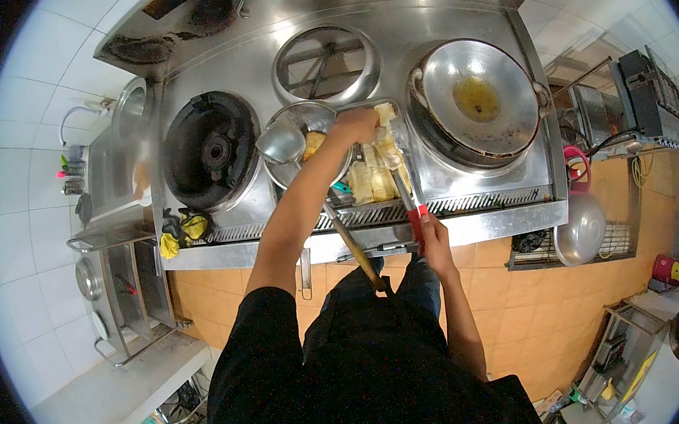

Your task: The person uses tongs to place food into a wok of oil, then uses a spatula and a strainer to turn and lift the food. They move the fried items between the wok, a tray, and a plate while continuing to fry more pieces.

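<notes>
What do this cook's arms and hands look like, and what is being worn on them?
Both arms are bare from above the elbow down. The left hand and right hand wear no gloves, and no watch, ring or wristband shows. The black top has short sleeves that end at the upper arms, loose at the shoulders. Fine detail of the fingers is too small to tell.

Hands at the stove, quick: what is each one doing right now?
Left hand: reaching over the tray of yellow food pieces; its grip cannot be told.
Right hand: closed on red-handled tongs.
</notes>
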